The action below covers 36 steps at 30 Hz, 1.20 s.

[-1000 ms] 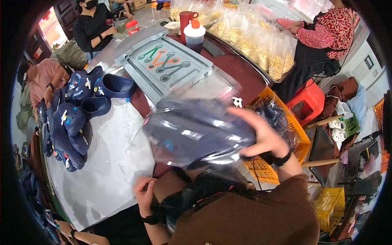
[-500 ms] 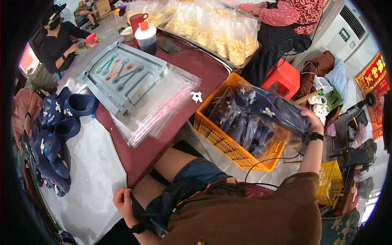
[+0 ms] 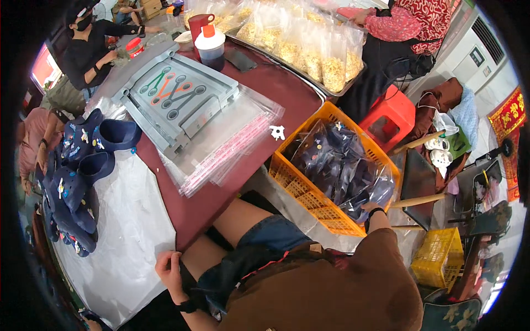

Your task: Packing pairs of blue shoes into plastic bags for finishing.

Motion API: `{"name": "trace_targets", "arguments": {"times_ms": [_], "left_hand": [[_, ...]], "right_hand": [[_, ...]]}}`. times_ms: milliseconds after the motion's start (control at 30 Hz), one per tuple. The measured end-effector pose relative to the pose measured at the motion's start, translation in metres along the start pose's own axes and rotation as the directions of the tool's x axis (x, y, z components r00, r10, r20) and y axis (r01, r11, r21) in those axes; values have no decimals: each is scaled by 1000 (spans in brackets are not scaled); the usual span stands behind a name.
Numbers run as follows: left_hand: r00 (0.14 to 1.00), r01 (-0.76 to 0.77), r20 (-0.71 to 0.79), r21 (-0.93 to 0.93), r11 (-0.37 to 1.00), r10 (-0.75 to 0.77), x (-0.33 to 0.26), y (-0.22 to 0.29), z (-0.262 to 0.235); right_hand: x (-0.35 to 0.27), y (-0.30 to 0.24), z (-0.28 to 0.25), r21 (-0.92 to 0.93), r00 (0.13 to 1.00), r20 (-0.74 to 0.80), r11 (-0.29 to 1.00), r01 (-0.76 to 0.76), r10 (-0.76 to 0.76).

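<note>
My right hand [image 3: 373,209] is low at the near right corner of an orange plastic crate [image 3: 309,205]. Its fingers, partly covered by film, close on the end of a clear bag of dark blue clogs [image 3: 353,179]. More bagged clogs lie around it in the crate. By the near corner of the maroon table [image 3: 204,212], my left hand [image 3: 168,268] hangs with fingers curled in and nothing visible in them. Left of it, loose navy clogs [image 3: 69,185] with small charms are heaped on a white sheet [image 3: 130,231].
A grey plastic tray [image 3: 182,91] rests on a stack of clear bags [image 3: 229,151]. Behind are a bottle [image 3: 211,54] and a metal tray of filled bags [image 3: 295,47]. A red stool [image 3: 388,117] and yellow crate [image 3: 437,254] stand right. Other people sit around the table.
My right hand has moved down and left, bringing the bagged clogs from above the crate's right side into it. My left hand stays curled by the table corner. The view has shifted slightly.
</note>
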<state>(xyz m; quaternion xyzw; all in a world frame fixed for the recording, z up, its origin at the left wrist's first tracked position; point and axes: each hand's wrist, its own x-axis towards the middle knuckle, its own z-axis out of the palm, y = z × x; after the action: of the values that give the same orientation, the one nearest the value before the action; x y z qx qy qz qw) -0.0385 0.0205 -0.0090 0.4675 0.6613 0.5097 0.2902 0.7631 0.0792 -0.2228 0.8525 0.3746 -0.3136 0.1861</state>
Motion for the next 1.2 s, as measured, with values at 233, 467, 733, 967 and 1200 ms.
{"name": "trace_targets", "arguments": {"times_ms": [233, 467, 733, 967, 1200], "left_hand": [[993, -112, -36, 53, 992, 114, 4, 0, 12], [991, -70, -112, 71, 995, 78, -8, -8, 3], [995, -19, -101, 41, 999, 23, -2, 20, 11], [993, -59, -93, 111, 992, 69, -2, 9, 11], [982, -145, -95, 189, 971, 165, -2, 10, 9]], "right_hand": [[-41, -107, -113, 113, 648, -747, 932, 344, -148], [-270, -391, -190, -136, -93, -773, 20, 991, -627], [-313, -544, -138, -224, -42, -522, 89, 970, -852], [-294, -580, -137, -283, 42, -442, 183, 941, -896], [-300, -578, -152, -267, 15, -417, 138, 954, -909]]}}
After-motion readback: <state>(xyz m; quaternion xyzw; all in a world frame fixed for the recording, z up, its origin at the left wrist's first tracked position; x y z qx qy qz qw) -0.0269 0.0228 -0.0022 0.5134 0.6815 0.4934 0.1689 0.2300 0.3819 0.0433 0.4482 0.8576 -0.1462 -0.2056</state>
